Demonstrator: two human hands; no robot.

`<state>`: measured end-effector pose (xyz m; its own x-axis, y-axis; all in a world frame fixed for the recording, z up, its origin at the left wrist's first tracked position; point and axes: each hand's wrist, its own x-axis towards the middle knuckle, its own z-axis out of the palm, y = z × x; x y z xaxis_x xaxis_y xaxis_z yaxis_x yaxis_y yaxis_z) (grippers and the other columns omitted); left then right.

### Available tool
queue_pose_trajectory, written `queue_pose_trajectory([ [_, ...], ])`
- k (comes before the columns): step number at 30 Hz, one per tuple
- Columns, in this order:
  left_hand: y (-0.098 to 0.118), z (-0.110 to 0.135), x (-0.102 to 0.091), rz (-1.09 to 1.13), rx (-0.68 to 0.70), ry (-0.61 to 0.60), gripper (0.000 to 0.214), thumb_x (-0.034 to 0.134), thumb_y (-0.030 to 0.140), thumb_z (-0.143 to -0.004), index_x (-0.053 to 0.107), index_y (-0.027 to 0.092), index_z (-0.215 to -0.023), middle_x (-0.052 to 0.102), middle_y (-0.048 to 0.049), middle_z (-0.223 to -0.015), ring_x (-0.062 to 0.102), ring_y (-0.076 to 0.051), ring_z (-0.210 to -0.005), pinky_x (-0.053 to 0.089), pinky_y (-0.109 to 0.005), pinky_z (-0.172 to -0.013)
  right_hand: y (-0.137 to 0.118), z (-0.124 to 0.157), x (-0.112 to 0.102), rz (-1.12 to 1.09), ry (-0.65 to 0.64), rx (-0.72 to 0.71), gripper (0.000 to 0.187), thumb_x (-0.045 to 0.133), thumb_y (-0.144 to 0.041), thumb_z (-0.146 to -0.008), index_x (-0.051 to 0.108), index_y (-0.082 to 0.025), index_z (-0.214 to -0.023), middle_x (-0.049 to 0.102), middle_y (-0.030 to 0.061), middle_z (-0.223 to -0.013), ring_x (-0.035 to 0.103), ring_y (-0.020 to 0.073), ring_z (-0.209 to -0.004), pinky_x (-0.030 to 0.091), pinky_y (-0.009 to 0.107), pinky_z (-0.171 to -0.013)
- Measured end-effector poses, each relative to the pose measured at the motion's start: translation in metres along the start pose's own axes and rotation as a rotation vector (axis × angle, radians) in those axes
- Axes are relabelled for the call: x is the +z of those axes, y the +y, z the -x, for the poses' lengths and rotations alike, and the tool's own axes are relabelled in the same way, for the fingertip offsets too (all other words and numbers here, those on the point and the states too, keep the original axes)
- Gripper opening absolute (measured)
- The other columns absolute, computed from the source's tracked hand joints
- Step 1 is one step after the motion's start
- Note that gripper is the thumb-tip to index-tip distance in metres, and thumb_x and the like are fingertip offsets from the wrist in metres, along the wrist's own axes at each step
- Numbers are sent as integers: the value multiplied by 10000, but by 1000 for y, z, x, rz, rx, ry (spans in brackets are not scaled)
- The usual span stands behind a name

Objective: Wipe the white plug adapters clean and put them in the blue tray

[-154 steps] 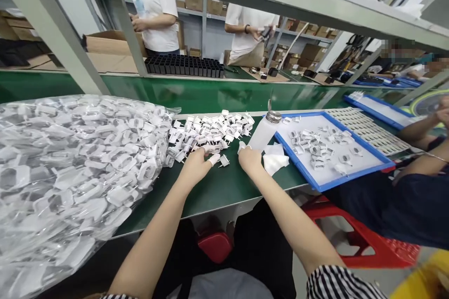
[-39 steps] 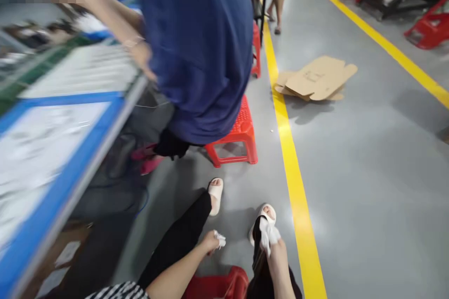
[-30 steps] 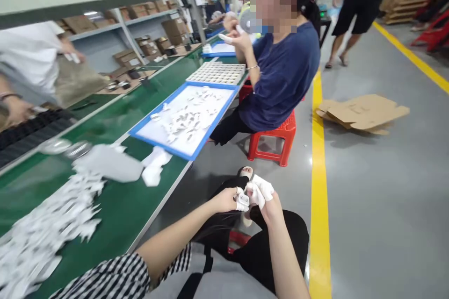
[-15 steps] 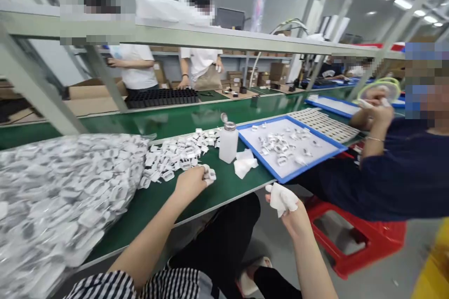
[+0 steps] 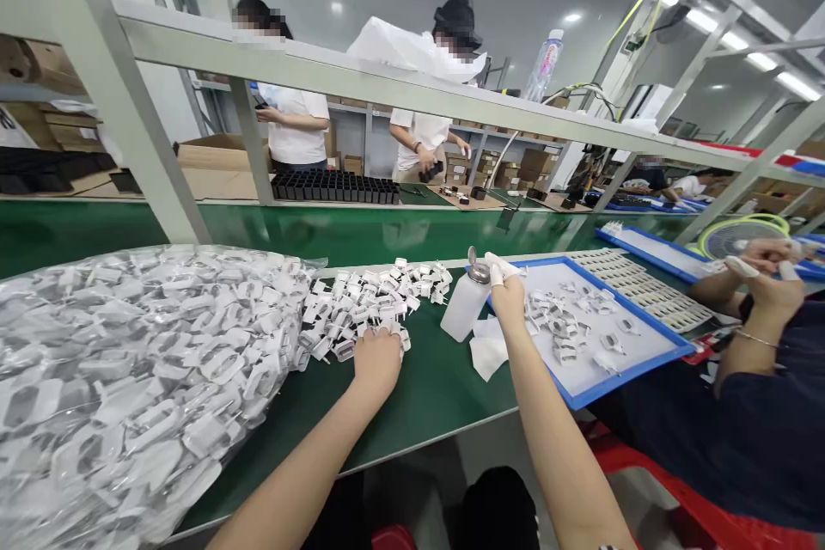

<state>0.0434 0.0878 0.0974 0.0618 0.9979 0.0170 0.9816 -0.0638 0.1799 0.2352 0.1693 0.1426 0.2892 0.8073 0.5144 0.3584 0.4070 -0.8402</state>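
Fingers of your left hand (image 5: 377,358) curl into small white plastic plugs (image 5: 380,296); I cannot tell if they grip. At two o'clock, your right hand (image 5: 509,299) pinches white cloth (image 5: 500,267) against the white plastic bottle (image 5: 460,316).

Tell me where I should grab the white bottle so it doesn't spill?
Grip the bottle round its plain white body, below the metal top, coming from the near table edge. Plugs crowd its left, the tray its right, and the right hand holds a cloth over the top.
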Motion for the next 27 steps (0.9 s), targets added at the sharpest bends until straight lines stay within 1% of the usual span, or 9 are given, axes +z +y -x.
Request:
queue_pose_trajectory([
  [4,-6,6,-3,38,-29,-5,299,428,99,-738,636,98,-954,597,-184,-993,488,-337,-1033,406,-420,-803,2,4,3,81,-68,-50,419,483,-494,-698,665,-173,-895,651,108,-1012,495,284,-1104,286,476,-999],
  [6,-9,11,-8,59,-7,-9,284,450,125,-738,639,97,-948,601,-187,-1003,446,-356,-1099,400,-441,-833,3,4,1,110,-80,-65,441,477,-519,-693,668,-174,-889,654,112,-1005,494,293,-1105,293,488,-990],
  [9,-10,20,-15,107,100,-39,271,445,204,-776,655,128,-931,627,-158,-983,518,-313,-1037,432,-415,-830,3,2,-1,151,-87,-76,471,454,-552,-693,677,-176,-870,664,115,-977,517,298,-1077,314,497,-975],
  [11,-11,29,-15,175,225,-32,303,443,252,-790,640,158,-1001,634,-132,-1023,566,-279,-983,461,-384,-820,3,0,-1,182,-91,-77,469,446,-555,-700,681,-186,-868,672,108,-953,537,292,-1052,326,494,-968],
  [14,-16,41,-4,295,437,104,329,490,288,-770,623,190,-1054,642,-92,-1053,593,-255,-963,504,-335,-793,0,-2,0,232,-95,-68,475,433,-555,-719,678,-189,-898,674,106,-950,555,286,-1028,341,493,-957],
  [18,-31,49,20,374,631,355,291,501,315,-775,639,215,-1010,691,-54,-906,648,-203,-822,547,-266,-684,-2,-2,2,283,-103,-63,521,392,-576,-745,645,-195,-994,661,100,-1002,544,274,-1051,346,479,-964],
  [20,-35,49,28,368,655,395,280,490,287,-781,637,198,-1002,695,-51,-872,654,-195,-800,554,-264,-661,-2,-1,5,303,-109,-72,528,369,-578,-760,620,-208,-1040,652,89,-1030,529,262,-1075,340,466,-978],
  [22,-34,49,29,355,639,375,277,481,250,-775,639,178,-991,695,-56,-869,654,-206,-805,561,-285,-654,-1,1,9,320,-116,-88,530,338,-573,-778,605,-214,-1063,644,84,-1050,516,253,-1094,331,456,-990],
  [27,-18,42,9,410,534,226,310,513,202,-726,637,139,-1002,683,-92,-933,640,-244,-868,557,-342,-706,0,2,11,358,-146,-126,520,298,-546,-799,606,-210,-1049,636,91,-1059,504,260,-1106,327,462,-996],
])
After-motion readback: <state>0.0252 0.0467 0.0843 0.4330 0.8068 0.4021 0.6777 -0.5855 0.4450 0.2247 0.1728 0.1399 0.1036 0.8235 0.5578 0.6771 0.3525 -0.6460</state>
